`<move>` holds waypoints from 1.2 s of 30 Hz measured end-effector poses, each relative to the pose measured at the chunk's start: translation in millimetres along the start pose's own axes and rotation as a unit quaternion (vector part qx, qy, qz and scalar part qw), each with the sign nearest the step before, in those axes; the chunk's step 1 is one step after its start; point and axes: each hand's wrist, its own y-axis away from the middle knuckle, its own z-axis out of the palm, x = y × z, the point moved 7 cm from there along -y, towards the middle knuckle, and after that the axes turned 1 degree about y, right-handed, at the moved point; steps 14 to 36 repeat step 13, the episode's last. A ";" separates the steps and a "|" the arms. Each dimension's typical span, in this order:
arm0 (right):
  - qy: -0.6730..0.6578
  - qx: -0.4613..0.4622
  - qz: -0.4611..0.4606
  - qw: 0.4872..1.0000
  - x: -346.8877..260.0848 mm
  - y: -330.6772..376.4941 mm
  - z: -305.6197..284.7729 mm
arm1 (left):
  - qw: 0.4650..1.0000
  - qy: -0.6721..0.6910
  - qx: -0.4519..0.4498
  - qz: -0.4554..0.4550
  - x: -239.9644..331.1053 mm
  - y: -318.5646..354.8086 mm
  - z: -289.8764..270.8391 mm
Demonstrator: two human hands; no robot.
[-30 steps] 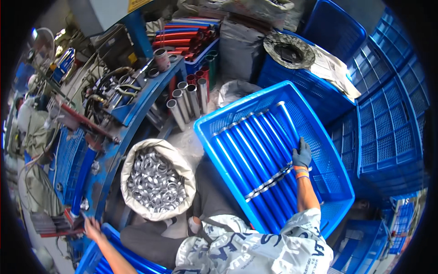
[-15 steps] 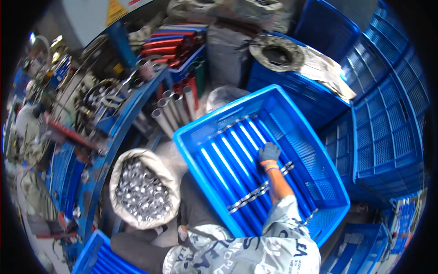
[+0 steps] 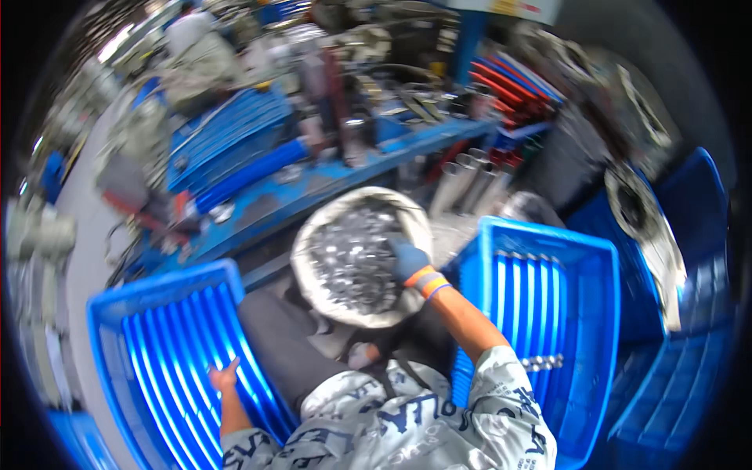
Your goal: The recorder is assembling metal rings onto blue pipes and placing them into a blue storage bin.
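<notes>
My right hand (image 3: 409,258), in a grey-blue glove with an orange cuff, reaches into a pale fabric sack (image 3: 304,262). Shiny small metal pieces (image 3: 352,254) fill the sack, their exact kind too blurred to name. The glove's fingers are smeared and partly sunk among them. Over the left blue crate (image 3: 100,313) is my bare left hand (image 3: 225,374), fingers apart, above or touching a row of shiny blue tubes (image 3: 176,360). Nothing shows in its grasp. The right blue crate (image 3: 605,313) holds more blue tubes (image 3: 529,301), with metal-coloured ends.
Behind the sack runs a blue workbench (image 3: 329,184) crowded with metal parts and tools. Grey metal tubes (image 3: 470,180) stand beside it, and red tubes (image 3: 509,94) lie in a bin farther back. Stacked blue crates (image 3: 674,384) rise at the far right.
My right hand has left the tubes in the right crate and gone into the sack. The view has swung left, bringing my left hand and the left crate's tubes into sight.
</notes>
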 end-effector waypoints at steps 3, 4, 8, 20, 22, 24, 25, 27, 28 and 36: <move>0.146 0.048 0.000 0.988 92.9 -71.8 41.7 | 0.963 0.252 -0.091 -0.022 67.2 -6.7 58.0; 0.153 -0.009 0.011 0.988 65.9 -85.7 80.1 | 0.966 0.240 -0.045 -0.080 26.5 -7.4 41.0; 0.278 0.061 0.056 0.957 -4.1 -102.8 137.3 | 0.989 0.060 -0.094 -0.097 -19.9 -8.4 7.1; 0.339 -0.057 -0.034 0.938 -46.8 -163.2 175.2 | 0.991 0.078 -0.067 -0.089 -33.9 -10.2 -11.7; 0.339 -0.057 -0.034 0.938 -46.8 -163.2 175.2 | 0.991 0.078 -0.067 -0.089 -33.9 -10.2 -11.7; 0.339 -0.057 -0.034 0.938 -46.8 -163.2 175.2 | 0.991 0.078 -0.067 -0.089 -33.9 -10.2 -11.7; 0.339 -0.057 -0.034 0.938 -46.8 -163.2 175.2 | 0.991 0.078 -0.067 -0.089 -33.9 -10.2 -11.7; 0.339 -0.057 -0.034 0.938 -46.8 -163.2 175.2 | 0.991 0.078 -0.067 -0.089 -33.9 -10.2 -11.7; 0.339 -0.057 -0.034 0.938 -46.8 -163.2 175.2 | 0.991 0.078 -0.067 -0.089 -33.9 -10.2 -11.7; 0.339 -0.057 -0.034 0.938 -46.8 -163.2 175.2 | 0.991 0.078 -0.067 -0.089 -33.9 -10.2 -11.7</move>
